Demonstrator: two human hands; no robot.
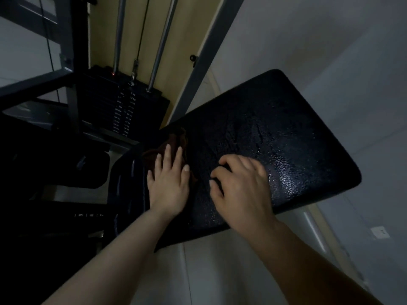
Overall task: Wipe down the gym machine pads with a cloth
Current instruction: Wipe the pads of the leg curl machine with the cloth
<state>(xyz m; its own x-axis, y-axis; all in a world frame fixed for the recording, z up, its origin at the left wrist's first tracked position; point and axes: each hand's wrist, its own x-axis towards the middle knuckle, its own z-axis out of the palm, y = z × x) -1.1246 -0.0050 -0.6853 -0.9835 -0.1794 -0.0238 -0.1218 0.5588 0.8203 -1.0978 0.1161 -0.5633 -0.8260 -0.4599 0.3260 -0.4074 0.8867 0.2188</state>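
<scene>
Dim room, view tilted. Large black pad (275, 137) with pebbled, glistening surface stretching from lower left to upper right. Left hand (168, 183) flat on a dark brown cloth (174, 140), fingers straight and slightly spread, pressing it onto the left end of the pad. Cloth bunched, partly hidden under the palm, poking out beyond the fingertips. Right hand (240, 183) just beside the left, apart from the cloth, fingers curled with tips touching the bare pad near its middle; cannot tell whether anything is pinched beneath them. Both forearms bare, coming in from the bottom edge. Behind the pad to the left, a black weight stack (123, 106) with pale number labels, two shiny guide rods (163, 42) rising out of it and a thin cable (142, 36) between them. Grey metal frame (66, 36) at upper left, another grey bar (211, 51) slanting beside the yellowish wall. Second dark pad (88, 170) lower at far left, in shadow. White wall at right with a small socket (380, 232) near the lower right
</scene>
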